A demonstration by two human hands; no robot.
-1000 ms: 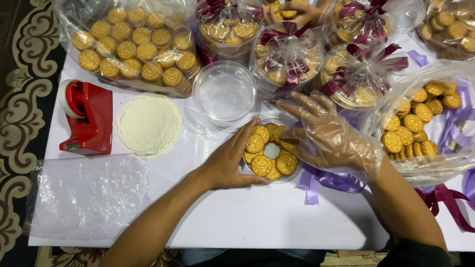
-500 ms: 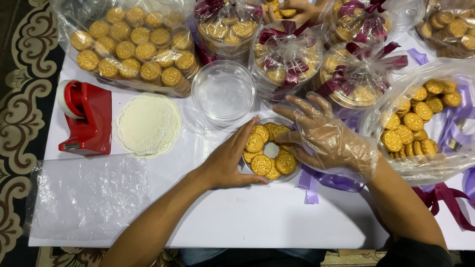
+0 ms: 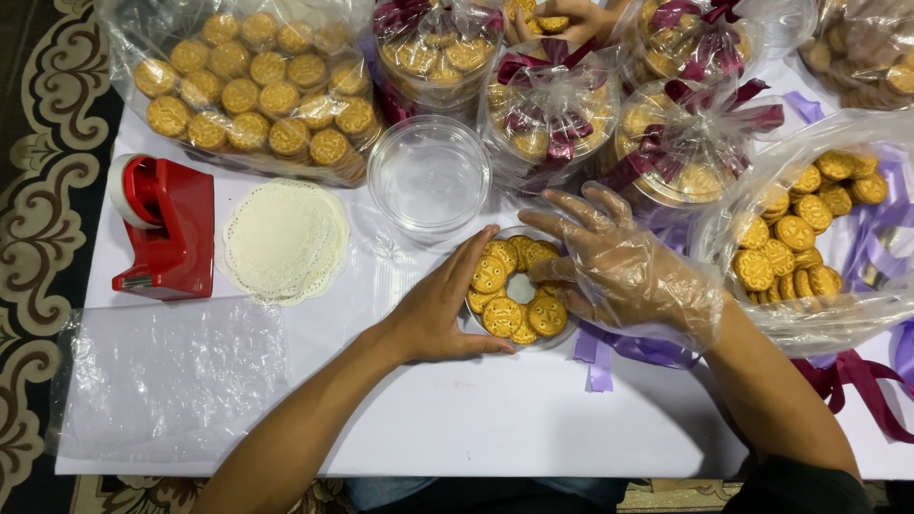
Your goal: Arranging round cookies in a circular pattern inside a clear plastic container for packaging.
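Observation:
A round clear container (image 3: 519,288) filled with a ring of golden cookies sits in the middle of the white table (image 3: 495,419). My bare left hand (image 3: 443,305) cups its left rim and holds it steady. My right hand (image 3: 619,262), in a loose clear plastic glove, rests on the container's right side with fingers spread, fingertips touching the cookies.
An empty clear container (image 3: 429,174) stands behind. A stack of white paper doilies (image 3: 283,240) and a red tape dispenser (image 3: 162,224) lie left. Bags of loose cookies (image 3: 252,86) (image 3: 800,238), ribbon-tied wrapped tubs (image 3: 552,114), purple ribbons (image 3: 609,347) and a plastic sheet (image 3: 162,376) surround. Another person's hands (image 3: 557,19) work at the far edge.
My gloved right hand has lowered slightly onto the cookies at the container's right side. My left hand keeps its hold on the rim.

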